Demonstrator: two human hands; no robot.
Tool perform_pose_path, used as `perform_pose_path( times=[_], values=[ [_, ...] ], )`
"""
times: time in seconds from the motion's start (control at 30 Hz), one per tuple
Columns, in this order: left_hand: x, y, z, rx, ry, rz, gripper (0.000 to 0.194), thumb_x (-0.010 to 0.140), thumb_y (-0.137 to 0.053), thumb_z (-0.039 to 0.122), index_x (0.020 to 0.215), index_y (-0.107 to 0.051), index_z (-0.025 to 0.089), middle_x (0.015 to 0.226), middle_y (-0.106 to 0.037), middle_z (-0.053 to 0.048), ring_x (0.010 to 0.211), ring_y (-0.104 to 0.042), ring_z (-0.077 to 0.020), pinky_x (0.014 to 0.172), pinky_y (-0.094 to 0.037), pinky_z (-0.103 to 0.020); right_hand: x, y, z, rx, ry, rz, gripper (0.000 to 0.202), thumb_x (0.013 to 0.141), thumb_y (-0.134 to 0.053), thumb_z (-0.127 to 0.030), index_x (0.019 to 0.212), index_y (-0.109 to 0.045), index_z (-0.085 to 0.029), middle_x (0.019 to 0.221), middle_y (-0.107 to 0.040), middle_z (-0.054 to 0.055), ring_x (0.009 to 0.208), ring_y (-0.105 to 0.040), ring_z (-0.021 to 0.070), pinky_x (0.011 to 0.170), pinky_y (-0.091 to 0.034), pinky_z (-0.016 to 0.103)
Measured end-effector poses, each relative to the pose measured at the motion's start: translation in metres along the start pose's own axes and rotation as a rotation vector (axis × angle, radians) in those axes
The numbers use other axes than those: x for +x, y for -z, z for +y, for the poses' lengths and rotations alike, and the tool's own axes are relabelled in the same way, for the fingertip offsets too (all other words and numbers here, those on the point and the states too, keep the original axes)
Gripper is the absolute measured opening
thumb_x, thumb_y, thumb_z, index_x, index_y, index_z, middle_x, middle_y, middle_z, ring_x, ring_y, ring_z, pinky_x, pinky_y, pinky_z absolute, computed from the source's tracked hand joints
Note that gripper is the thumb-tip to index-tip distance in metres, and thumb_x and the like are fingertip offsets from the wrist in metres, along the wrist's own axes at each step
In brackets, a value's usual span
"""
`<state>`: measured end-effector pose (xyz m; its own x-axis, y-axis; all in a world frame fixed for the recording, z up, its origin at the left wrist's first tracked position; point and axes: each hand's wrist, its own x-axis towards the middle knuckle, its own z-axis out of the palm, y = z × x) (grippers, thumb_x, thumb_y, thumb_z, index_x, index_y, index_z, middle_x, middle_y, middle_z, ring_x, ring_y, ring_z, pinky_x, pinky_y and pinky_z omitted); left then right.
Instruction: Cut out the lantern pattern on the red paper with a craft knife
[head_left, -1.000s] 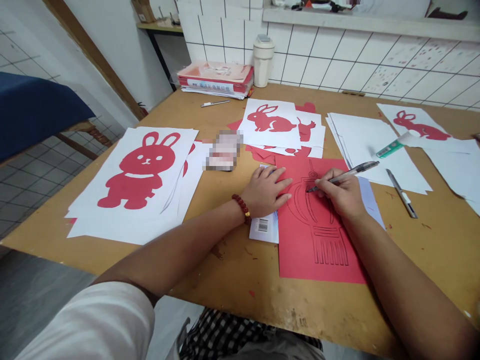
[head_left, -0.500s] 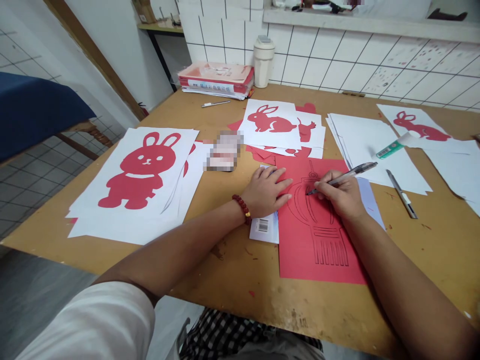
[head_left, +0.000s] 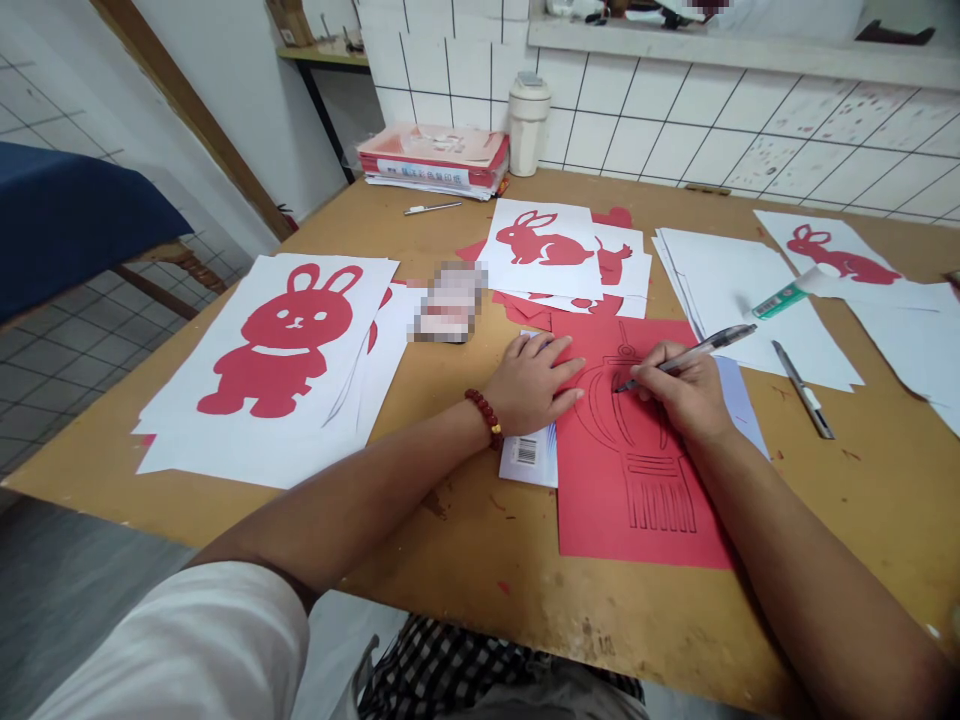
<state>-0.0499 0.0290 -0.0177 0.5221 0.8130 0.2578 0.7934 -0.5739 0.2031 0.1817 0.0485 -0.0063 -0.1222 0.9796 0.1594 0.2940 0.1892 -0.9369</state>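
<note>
A sheet of red paper (head_left: 600,500) lies on the table in front of me, with a lantern outline and tassel drawn on it in black. My right hand (head_left: 679,390) grips a pen (head_left: 709,347), its tip on the upper part of the lantern. On the sheet's left edge my left hand (head_left: 531,385) lies flat with its fingers spread, a beaded bracelet (head_left: 482,415) at the wrist. Beneath the red paper, a pale booklet (head_left: 527,460) with a barcode sticks out on the left, and a bluish part shows on the right.
White sheets with red rabbit cutouts (head_left: 285,350) lie at left, and another rabbit sheet (head_left: 540,245) lies behind. To the right are white papers (head_left: 742,300), a glue stick (head_left: 795,290) and a utility knife (head_left: 802,390). A cup (head_left: 529,125) and paper packs (head_left: 435,160) stand at the back.
The pen tip has shifted very slightly along the lantern's inner line. My left hand and the paper stay in place.
</note>
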Motion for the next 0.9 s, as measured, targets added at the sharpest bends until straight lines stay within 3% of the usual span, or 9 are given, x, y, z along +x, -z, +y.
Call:
perform_pose_path(
  times=[0.7, 0.9],
  values=[
    [0.0002, 0.0007, 0.0012, 0.004, 0.016, -0.021, 0.047, 0.101, -0.047, 0.047, 0.139, -0.060, 0.022, 0.155, -0.046, -0.013, 0.140, -0.040, -0.0325, 0.118, -0.028, -0.054, 0.0005, 0.0025, 0.0006, 0.010, 0.028, -0.068, 0.020, 0.073, -0.070, -0.020, 0.057, -0.057, -0.021, 0.047, -0.055, -0.002, 0.044, -0.045, 0.0114, 0.047, -0.032, 0.028],
    [-0.0001, 0.0000, -0.0003, 0.026, 0.006, -0.007, 0.046, 0.101, -0.048, 0.047, 0.138, -0.061, 0.023, 0.154, -0.047, -0.011, 0.139, -0.041, -0.0320, 0.118, -0.028, -0.052, -0.0061, 0.0015, -0.0005, 0.032, 0.031, -0.033, 0.021, 0.076, -0.069, -0.021, 0.058, -0.057, -0.021, 0.048, -0.055, -0.002, 0.044, -0.044, 0.0110, 0.046, -0.031, 0.027]
  ],
)
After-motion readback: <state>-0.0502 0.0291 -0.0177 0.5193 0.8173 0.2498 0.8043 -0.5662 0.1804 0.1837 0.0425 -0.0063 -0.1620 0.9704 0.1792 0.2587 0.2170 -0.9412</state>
